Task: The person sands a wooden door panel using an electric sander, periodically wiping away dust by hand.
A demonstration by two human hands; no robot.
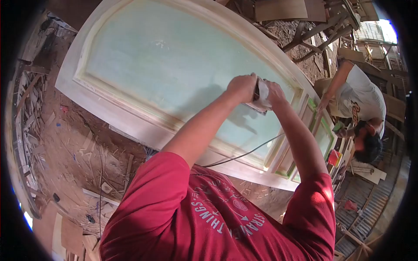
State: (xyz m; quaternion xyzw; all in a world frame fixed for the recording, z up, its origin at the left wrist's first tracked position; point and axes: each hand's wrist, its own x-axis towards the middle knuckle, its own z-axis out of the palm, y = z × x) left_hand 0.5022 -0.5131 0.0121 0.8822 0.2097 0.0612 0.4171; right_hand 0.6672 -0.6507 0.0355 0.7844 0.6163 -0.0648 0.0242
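Note:
My left hand [243,88] and my right hand [274,94] are closed around a handheld sander [262,96], one hand on either side. Much of the tool is hidden by my fingers; a pale body and a dark part show between them. It is over the pale green panel [143,56] of a large wooden door [130,124], near the panel's right end. A black cord [244,154] runs across the door's lower frame and passes behind my right forearm. The tool's shadow falls on the panel; I cannot tell how firmly it touches.
At the right, a co-worker [361,93] bends over the door's narrow end, with a small green item [338,126] by one hand. Beside them is a red and yellow object [334,157]. Wood scraps [89,152] litter the dirt floor; boards [281,9] lie beyond the door.

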